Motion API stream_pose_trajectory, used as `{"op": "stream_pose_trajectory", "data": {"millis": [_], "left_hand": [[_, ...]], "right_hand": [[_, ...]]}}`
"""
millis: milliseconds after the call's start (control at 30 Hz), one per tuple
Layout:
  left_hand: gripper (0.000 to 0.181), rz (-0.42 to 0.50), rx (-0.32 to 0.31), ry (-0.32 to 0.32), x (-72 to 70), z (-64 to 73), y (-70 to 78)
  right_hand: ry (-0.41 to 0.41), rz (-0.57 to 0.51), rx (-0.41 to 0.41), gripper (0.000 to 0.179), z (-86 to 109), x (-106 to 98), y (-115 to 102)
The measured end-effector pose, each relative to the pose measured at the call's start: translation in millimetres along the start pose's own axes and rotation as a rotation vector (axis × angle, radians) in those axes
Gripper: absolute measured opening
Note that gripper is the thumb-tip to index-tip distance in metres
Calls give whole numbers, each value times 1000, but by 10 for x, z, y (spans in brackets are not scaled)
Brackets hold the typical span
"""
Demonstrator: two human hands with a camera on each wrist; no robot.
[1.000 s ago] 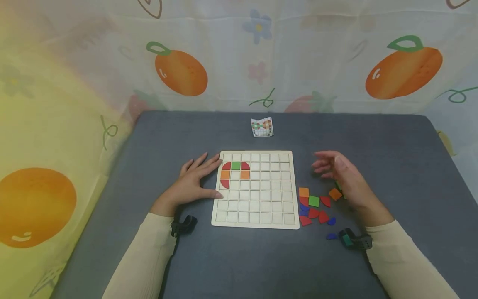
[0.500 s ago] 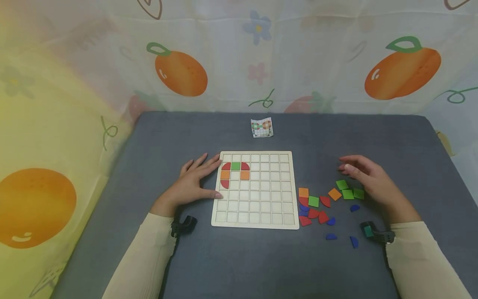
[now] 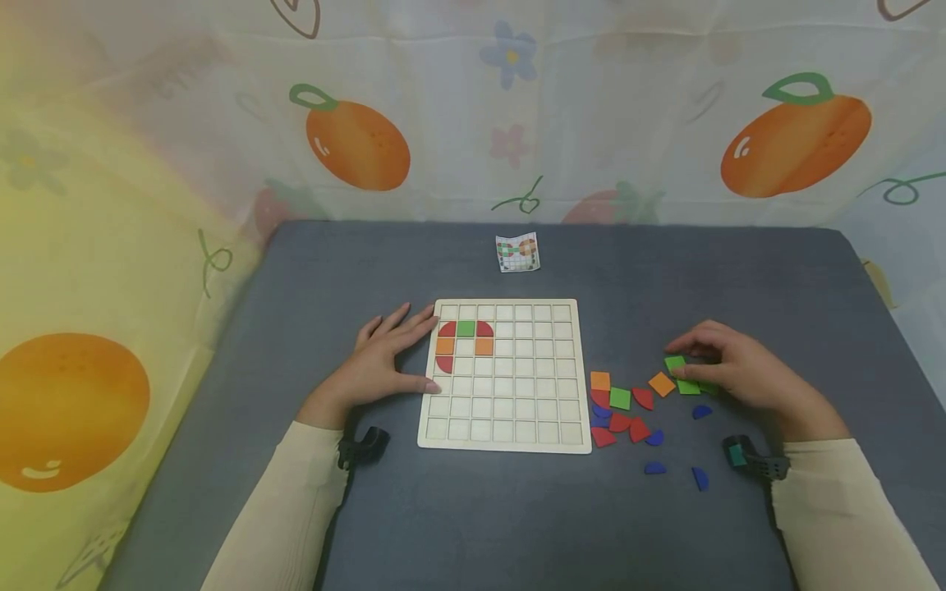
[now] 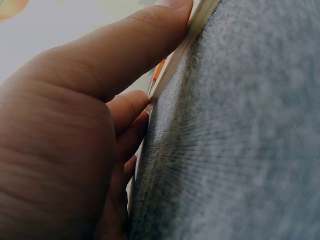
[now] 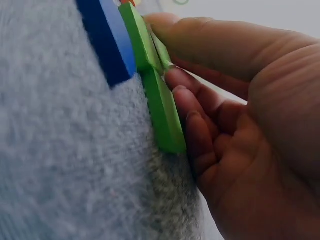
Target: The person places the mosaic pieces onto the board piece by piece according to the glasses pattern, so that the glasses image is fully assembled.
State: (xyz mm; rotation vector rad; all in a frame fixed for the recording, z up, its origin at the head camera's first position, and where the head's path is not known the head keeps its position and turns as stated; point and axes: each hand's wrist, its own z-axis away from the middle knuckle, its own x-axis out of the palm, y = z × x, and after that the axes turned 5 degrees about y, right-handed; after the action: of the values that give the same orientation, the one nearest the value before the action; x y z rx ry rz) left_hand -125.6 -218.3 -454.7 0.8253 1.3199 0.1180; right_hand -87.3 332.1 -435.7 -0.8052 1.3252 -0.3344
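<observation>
A pale wooden grid board [image 3: 510, 419] lies on the table; green, orange and red tiles sit in its upper left cells. My left hand [image 3: 377, 361] rests along the board's left edge, fingers spread and straight. In the left wrist view the thumb [image 4: 145, 37] touches the board's rim [image 4: 187, 42]. To the right of the board, my right hand [image 3: 746, 369] pinches a green square tile [image 3: 673, 362] between thumb and index finger. Two more green squares lie under that hand, partly hidden; the right wrist view shows one green square [image 5: 162, 112] beside the curled fingers.
Loose pieces lie right of the board, among them an orange square [image 3: 662, 383], a green square [image 3: 620, 399], a red quarter circle [image 3: 640, 429] and a blue half circle [image 3: 700, 478]. Behind the board lies a small printed pattern card [image 3: 518, 252]. A patterned cloth [image 3: 458, 107] hangs behind the table.
My right hand has moved right from beside the board, then down onto the green squares, its thumb and index finger closing on one. My left hand has stayed on the board.
</observation>
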Motion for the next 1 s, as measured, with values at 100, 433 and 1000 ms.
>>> {"op": "stream_pose_trajectory", "data": {"millis": [100, 433, 1000], "left_hand": [[113, 0, 1, 0, -5, 2, 4], [113, 8, 7, 2, -16, 4, 15], [114, 6, 10, -1, 1, 1, -24]], "right_hand": [[7, 7, 2, 21, -12, 22, -30], [83, 6, 99, 20, -56, 102, -186], [143, -316, 78, 29, -153, 323, -676]]}}
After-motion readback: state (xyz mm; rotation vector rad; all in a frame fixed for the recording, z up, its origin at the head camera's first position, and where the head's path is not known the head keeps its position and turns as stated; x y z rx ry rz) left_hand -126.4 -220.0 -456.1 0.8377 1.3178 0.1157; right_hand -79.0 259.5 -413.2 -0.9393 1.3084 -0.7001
